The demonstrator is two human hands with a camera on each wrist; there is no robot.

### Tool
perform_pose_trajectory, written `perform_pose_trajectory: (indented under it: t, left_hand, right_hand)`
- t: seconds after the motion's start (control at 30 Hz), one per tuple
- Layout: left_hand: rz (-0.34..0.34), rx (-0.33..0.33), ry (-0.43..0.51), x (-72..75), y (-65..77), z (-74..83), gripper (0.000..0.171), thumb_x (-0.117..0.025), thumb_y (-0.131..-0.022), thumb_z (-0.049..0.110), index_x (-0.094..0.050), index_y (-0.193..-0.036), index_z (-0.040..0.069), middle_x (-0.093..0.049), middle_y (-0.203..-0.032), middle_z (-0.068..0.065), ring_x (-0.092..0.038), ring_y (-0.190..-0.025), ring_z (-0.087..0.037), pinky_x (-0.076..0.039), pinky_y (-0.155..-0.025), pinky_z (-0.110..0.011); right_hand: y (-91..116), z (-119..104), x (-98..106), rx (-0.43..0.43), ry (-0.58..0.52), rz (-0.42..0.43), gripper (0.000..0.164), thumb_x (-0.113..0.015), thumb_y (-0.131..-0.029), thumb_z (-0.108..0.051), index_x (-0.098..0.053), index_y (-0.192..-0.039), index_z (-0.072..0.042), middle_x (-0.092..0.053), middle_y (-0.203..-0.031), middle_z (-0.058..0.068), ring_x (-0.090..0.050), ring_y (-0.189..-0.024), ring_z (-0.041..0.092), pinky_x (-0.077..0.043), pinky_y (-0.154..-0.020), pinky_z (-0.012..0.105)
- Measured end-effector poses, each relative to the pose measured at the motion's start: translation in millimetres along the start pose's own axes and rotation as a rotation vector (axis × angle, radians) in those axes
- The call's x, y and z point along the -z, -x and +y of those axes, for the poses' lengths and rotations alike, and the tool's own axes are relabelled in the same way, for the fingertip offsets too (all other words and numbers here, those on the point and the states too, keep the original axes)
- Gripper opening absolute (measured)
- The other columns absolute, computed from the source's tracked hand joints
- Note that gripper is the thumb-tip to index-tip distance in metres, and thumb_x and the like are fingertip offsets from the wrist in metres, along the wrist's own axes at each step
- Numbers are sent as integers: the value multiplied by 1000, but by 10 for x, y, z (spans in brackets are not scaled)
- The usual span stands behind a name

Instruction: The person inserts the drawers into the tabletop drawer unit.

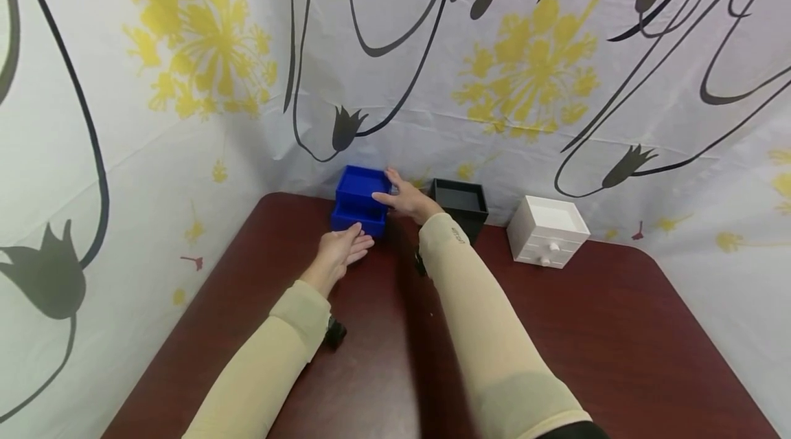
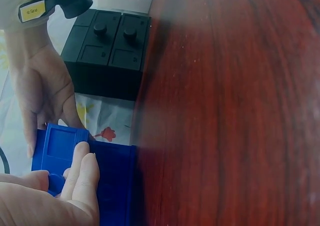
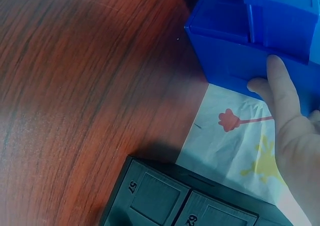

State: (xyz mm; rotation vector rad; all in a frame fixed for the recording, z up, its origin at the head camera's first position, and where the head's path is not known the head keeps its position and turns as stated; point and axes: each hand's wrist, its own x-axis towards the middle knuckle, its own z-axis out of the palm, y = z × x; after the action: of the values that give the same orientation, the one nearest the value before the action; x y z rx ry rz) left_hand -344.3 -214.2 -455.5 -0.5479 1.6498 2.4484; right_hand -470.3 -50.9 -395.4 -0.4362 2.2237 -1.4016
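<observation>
A small blue drawer box (image 1: 364, 181) stands at the back left of the table, its lower drawer (image 2: 112, 181) pulled out. My left hand (image 1: 340, 250) is at its front. In the left wrist view, the thumb and fingers (image 2: 82, 171) pinch the round knob (image 2: 56, 184) of the upper drawer, partly covering it. My right hand (image 1: 408, 200) rests against the box's right side, with thumb and fingers spread. The right wrist view shows extended fingers (image 3: 282, 88) touching the blue side wall; the rest of that hand runs out of frame.
To the right of the blue box stands a black drawer box (image 1: 460, 197), partly behind my right forearm. Farther right is a white drawer box (image 1: 550, 229) with small knobs. A patterned cloth (image 1: 395, 109) hangs behind the dark red table (image 1: 371, 356).
</observation>
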Motion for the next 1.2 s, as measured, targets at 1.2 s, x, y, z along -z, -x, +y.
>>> perform_pose_trajectory:
  t: [1.2]
  left_hand:
    - [-14,-36,30,-43,-136,2,48,-61,-104,31,-58,-136,-4,-68,-127,-21,-69,-114,-25,-55,-95,-36]
  right_hand:
    - [12,4,-15,-1,-10,5,86,-65,-101,-31,-8,-165,-27,7,-170,-10,-28,-150,30,-44,-106,56]
